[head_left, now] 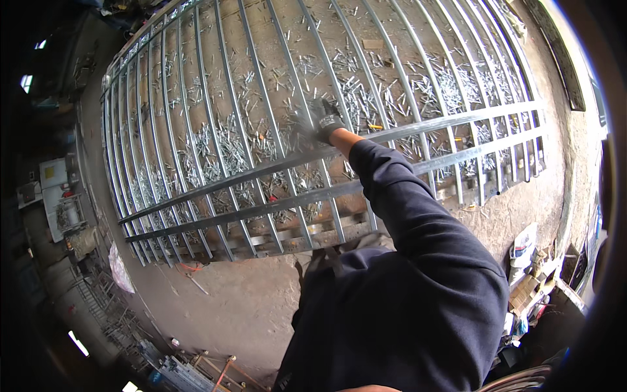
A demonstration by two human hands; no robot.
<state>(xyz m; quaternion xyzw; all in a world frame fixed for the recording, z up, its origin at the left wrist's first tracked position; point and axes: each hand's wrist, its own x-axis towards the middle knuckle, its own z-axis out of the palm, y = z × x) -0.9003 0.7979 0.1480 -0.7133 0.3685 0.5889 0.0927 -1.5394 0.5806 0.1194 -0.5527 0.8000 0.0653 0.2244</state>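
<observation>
My right hand (324, 122), in a dark glove, reaches out over a large frame of parallel silvery metal tubes (264, 98). It is just beyond the nearer of two long cross tubes (450, 121), close to one of the lengthwise tubes. The fingers are smeared by motion, so whether they grip anything cannot be made out. Under the hand, between the tubes, lie many short, shiny metal pieces (362, 104). My right sleeve (418, 196) is dark blue and crosses above both cross tubes. My left hand is out of sight.
The second cross tube (261, 208) runs along the frame's near side. Concrete floor (228, 294) lies in front. Cardboard boxes (524, 293) and a white sack (524, 245) stand at right. Stacked metal stock (179, 372) lies at lower left, beside a pale plastic bag (121, 269).
</observation>
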